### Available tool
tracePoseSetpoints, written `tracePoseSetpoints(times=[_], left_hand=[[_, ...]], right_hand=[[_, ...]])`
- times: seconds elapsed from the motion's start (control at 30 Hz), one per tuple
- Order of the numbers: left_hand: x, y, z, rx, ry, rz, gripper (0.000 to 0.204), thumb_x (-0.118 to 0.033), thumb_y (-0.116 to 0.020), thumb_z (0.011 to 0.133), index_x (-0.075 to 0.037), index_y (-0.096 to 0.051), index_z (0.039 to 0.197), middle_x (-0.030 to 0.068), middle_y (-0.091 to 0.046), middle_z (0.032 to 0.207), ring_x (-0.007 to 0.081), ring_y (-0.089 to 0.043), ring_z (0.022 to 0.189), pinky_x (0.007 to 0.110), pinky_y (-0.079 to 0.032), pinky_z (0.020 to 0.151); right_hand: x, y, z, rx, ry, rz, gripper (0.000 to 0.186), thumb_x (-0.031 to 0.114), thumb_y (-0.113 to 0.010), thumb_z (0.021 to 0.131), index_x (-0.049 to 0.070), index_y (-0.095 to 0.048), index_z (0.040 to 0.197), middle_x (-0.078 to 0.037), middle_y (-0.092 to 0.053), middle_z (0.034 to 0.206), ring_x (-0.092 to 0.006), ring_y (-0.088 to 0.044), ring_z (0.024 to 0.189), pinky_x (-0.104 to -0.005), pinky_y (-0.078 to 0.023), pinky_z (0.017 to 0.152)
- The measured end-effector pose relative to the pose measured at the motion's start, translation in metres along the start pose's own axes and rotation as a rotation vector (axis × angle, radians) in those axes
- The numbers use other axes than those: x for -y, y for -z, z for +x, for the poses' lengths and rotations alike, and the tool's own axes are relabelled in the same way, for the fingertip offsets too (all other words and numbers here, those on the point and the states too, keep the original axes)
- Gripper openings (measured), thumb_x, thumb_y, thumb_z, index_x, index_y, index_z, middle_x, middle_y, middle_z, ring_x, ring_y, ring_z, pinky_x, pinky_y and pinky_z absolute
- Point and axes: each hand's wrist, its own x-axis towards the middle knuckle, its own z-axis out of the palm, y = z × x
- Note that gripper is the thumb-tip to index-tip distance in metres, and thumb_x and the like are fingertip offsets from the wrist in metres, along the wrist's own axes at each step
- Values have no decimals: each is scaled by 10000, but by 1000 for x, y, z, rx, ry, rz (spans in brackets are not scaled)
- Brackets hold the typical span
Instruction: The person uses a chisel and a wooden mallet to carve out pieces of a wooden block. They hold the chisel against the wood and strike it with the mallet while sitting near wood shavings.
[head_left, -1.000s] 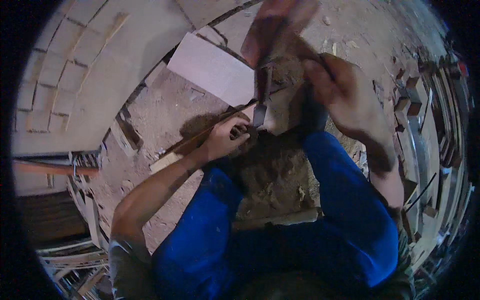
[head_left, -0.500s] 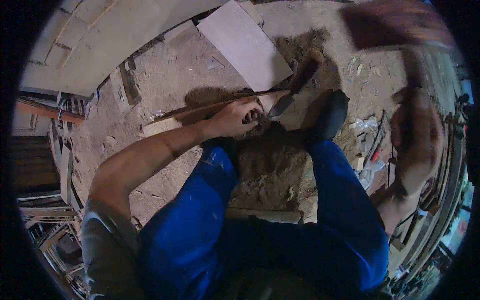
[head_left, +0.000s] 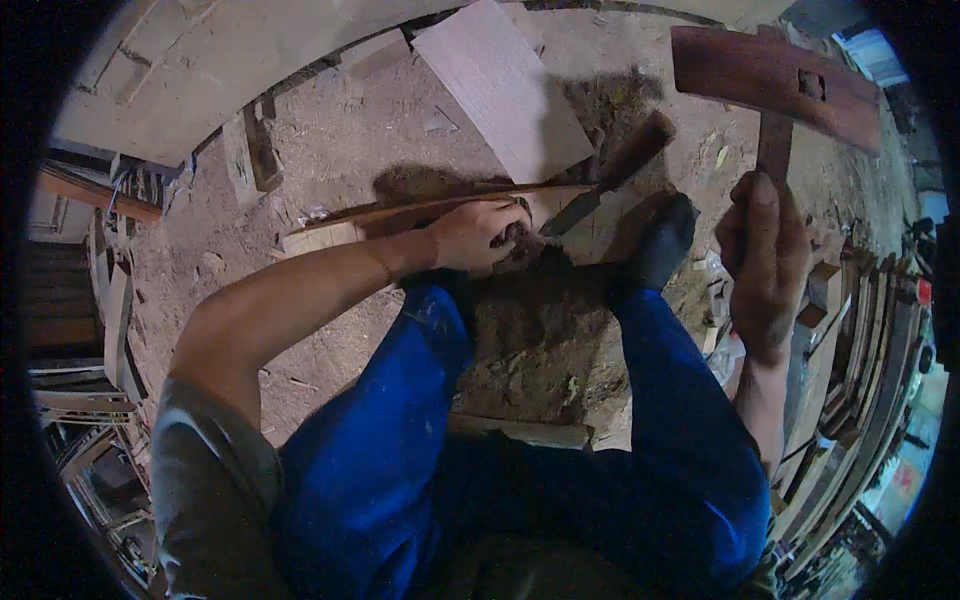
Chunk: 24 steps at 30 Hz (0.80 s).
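Observation:
My right hand (head_left: 768,265) is wrapped round the handle of a wooden mallet (head_left: 735,75), raised at the right, with a square hole in its big reddish head. My left hand (head_left: 475,235) rests at a long pale wooden piece (head_left: 320,238) on the ground. Its fingers are curled, and what they hold, if anything, is hidden. Just right of these fingers a chisel (head_left: 636,156) leans, its wooden handle up and right, its blade tip down at the wood. A thin reddish strip (head_left: 400,208) lies along the far side of the wooden piece.
A pale flat board (head_left: 505,90) lies beyond the wood. My dark-covered right foot (head_left: 660,240) is beside the piece's right end. Stacked timber strips (head_left: 865,340) line the right side; more wood lies at the left. A short wooden block (head_left: 245,160) stands at the far left.
The mallet and my right hand have moved left and are less blurred. The chisel's handle has shifted to the right and slightly down. My left hand stays nearly in place.

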Motion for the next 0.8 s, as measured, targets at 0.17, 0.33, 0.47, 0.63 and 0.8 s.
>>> tracePoseSetpoints(times=[0.17, 0.33, 0.47, 0.63, 0.8], left_hand=[[-6, 5, 10, -17, -74, -4, 305, -101, -639, 802, -96, -562, 1097, 105, -602, 958, 230, -648, 788, 352, -542, 726], [-5, 4, 8, -16, -92, 34, 313, -107, -638, 805, -98, -556, 1107, 118, -594, 993, 273, -639, 807, 378, -530, 732], [-5, 10, -10, 17, -18, -35, 290, -77, -629, 771, -66, -548, 1049, 147, -581, 917, 345, -606, 844, 406, -507, 745], [-8, 13, 2, 11, -99, 23, 300, -113, -627, 809, -73, -554, 1097, 148, -598, 982, 312, -620, 880, 384, -512, 766], [-18, 11, 8, 44, -20, 30, 295, -158, -628, 840, -83, -561, 1117, 144, -611, 1029, 298, -627, 906, 382, -517, 794]], right_hand=[[15, 36, 0, 46, -258, -53, 247, 242, -506, 991, 21, -599, 933, 45, -454, 602, -41, -402, 543, -228, -257, 479], [12, 40, 11, -114, 89, -37, 293, 266, -454, 1001, 21, -611, 1030, 21, -513, 667, -52, -394, 533, -217, -281, 480], [-35, 10, 3, 189, 34, -248, 305, 295, -463, 996, 41, -603, 900, 11, -473, 593, -52, -412, 507, -241, -298, 465], [-24, 26, 4, 460, -345, -165, 343, 353, -526, 961, 47, -611, 831, 11, -452, 553, -52, -391, 481, -239, -277, 452], [2, 41, 6, 48, -209, 83, 392, 395, -471, 978, 42, -615, 887, 15, -473, 564, -45, -371, 463, -212, -238, 438]])
